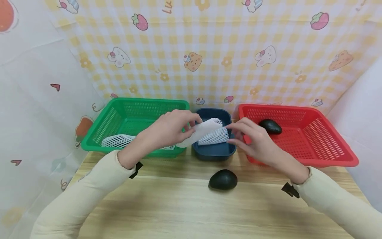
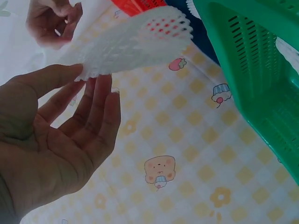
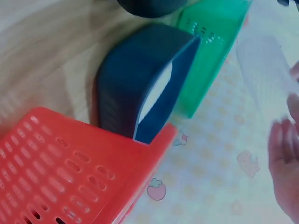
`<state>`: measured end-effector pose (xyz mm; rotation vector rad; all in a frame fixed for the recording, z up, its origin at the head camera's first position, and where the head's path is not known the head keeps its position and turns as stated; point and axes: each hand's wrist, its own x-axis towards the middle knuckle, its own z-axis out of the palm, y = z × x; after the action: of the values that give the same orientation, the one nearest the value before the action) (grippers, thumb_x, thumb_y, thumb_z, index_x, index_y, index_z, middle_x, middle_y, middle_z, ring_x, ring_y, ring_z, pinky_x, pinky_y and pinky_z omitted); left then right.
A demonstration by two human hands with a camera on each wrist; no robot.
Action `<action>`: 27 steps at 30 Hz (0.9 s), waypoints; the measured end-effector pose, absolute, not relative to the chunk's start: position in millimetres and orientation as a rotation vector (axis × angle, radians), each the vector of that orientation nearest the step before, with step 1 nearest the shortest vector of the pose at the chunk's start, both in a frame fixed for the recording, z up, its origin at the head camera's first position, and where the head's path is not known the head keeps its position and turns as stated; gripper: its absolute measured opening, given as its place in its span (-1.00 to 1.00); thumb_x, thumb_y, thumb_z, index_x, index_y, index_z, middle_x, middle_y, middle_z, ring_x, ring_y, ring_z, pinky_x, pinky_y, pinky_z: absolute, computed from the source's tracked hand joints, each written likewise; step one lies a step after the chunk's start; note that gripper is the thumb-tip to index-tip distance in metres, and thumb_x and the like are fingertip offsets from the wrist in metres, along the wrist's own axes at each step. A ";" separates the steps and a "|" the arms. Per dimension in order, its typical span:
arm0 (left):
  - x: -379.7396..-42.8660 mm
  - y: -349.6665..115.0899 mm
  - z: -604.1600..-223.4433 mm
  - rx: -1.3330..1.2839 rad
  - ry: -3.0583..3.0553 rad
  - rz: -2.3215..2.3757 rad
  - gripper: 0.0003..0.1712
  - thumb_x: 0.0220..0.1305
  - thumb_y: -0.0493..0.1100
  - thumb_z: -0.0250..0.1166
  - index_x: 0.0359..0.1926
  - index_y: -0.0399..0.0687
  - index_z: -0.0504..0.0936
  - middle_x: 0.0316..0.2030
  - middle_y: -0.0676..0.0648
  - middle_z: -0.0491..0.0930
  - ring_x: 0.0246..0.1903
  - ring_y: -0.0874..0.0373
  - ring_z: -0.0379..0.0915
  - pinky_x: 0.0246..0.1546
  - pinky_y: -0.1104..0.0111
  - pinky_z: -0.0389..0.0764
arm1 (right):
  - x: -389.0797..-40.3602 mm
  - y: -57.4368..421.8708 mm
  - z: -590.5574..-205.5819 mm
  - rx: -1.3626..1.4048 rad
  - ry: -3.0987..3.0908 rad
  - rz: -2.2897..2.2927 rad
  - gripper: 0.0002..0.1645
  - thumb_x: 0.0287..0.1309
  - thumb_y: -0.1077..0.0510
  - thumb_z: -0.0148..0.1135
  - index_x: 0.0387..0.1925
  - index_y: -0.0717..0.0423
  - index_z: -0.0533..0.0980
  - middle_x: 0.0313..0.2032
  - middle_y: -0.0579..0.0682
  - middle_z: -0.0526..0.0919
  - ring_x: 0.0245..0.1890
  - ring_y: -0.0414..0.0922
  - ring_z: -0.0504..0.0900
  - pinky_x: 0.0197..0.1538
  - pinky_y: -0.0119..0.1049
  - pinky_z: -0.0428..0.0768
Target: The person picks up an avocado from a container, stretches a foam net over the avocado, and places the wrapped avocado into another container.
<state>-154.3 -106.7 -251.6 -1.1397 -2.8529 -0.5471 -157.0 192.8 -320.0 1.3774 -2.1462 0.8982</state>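
Observation:
My left hand pinches the end of a white foam net sleeve between thumb and fingers. The sleeve slants over the dark blue bin, looking flat and limp. To its right my right hand has its thumb and fingers apart, fingertips near the sleeve's far end and nothing between them. Another white foam net lies inside the blue bin. A dark avocado rests on the table in front of the bin.
At the left stands a green basket with white foam netting in it, partly hidden by my left arm. The red basket at the right holds one dark avocado. Behind them hangs a yellow checked cloth.

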 end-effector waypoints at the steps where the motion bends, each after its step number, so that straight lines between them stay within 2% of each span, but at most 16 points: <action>1: -154.7 -107.0 -252.0 -1.171 -2.850 -0.571 -0.70 0.40 -0.20 0.34 0.12 -0.04 0.66 -0.17 0.02 0.67 -0.24 0.12 0.59 -0.31 0.29 0.60 | -158.9 192.6 -319.6 1.349 -2.103 0.898 -0.40 0.35 -0.21 0.24 0.07 0.23 0.60 -0.19 0.05 0.58 -0.34 -0.18 0.56 -0.24 -0.50 0.55; 10: -156.3 -107.1 -257.5 -1.410 -2.804 -0.783 -0.71 0.42 -0.27 0.29 0.13 -0.12 0.67 -0.14 0.00 0.67 -0.24 0.18 0.61 -0.20 0.32 0.63 | -160.5 188.8 -331.9 1.392 -2.084 0.951 -0.53 0.37 -0.16 0.24 -0.03 0.16 0.66 -0.16 0.07 0.52 -0.34 -0.18 0.49 -0.30 -0.50 0.53; 16: -159.2 -112.7 -264.2 -1.423 -2.812 -0.923 -0.67 0.44 -0.25 0.29 0.18 -0.15 0.63 -0.11 -0.01 0.66 -0.22 0.18 0.61 -0.18 0.35 0.62 | -157.1 189.7 -335.9 1.375 -2.148 1.059 -0.62 0.31 -0.11 0.29 -0.15 0.12 0.69 -0.18 0.03 0.51 -0.30 -0.16 0.48 -0.34 -0.47 0.53; 19: -161.1 -120.4 -269.4 -1.400 -2.841 -0.981 -0.64 0.50 -0.17 0.24 0.24 -0.11 0.59 -0.11 0.01 0.64 -0.24 0.18 0.56 -0.24 0.32 0.60 | -152.1 190.3 -331.8 1.315 -2.216 1.140 -0.80 0.22 0.18 0.43 -0.14 0.16 0.66 -0.18 0.02 0.53 -0.28 -0.16 0.49 -0.30 -0.47 0.54; 23: -161.7 -132.9 -277.5 -1.402 -2.876 -1.033 -0.57 0.54 -0.10 0.18 0.33 -0.08 0.50 -0.05 0.01 0.62 -0.22 0.16 0.54 -0.25 0.28 0.59 | -144.7 189.5 -324.4 1.187 -2.280 1.253 -0.59 -0.07 0.59 0.44 -0.18 0.23 0.60 -0.23 0.04 0.52 -0.28 -0.17 0.49 -0.26 -0.47 0.55; 27: -161.0 -142.6 -287.3 -1.394 -2.887 -1.124 -0.40 0.45 -0.17 0.29 0.43 -0.07 0.36 0.03 -0.05 0.56 -0.08 0.12 0.58 -0.08 0.22 0.63 | -142.4 191.4 -324.6 1.067 -2.303 1.341 -0.62 0.01 0.64 0.34 -0.19 0.25 0.55 -0.22 0.03 0.52 -0.27 -0.16 0.51 -0.27 -0.45 0.56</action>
<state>-161.0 -142.6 -287.3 -1.3942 -2.8870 -1.1242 -142.4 191.4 -324.6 1.0665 -2.3025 1.3411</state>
